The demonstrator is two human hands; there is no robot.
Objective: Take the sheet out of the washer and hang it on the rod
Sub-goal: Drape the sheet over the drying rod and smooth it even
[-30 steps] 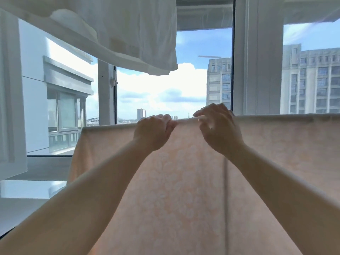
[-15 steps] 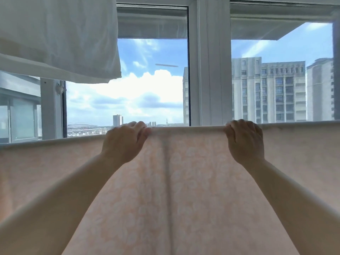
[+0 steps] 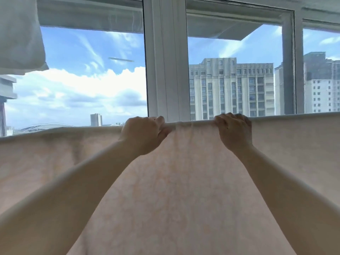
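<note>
Head view of the hanging stage. The sheet (image 3: 184,190), a pale peach cloth with a faint flower print, is draped over a horizontal line that runs across the frame in front of the window (image 3: 165,61); the rod itself is hidden under the fold, so its presence is inferred from the straight top edge. The left hand (image 3: 145,134) is closed over that top edge, fingers curled and knuckles toward the camera, pinching cloth where small gathers radiate beneath it. The right hand (image 3: 232,131) is likewise curled over the edge just to the right, fingers wrapped to the far side, apparently gripping cloth and rod together; whether it presses or merely rests cannot be told. Between the two hands the cloth shows vertical ripples, while to the far left and far right the top edge lies fairly even. A white cloth (image 3: 20,34) hangs at the upper left, apart from the sheet. Buildings (image 3: 230,89) and cloudy sky show through the glass. Judged progress: removal from the washer is complete and the sheet is already over the support, so the task is near its end. What seems left is spreading the gathered middle flat, evening the hang on both sides, and letting go; the sheet's lower edge is out of view.
</note>
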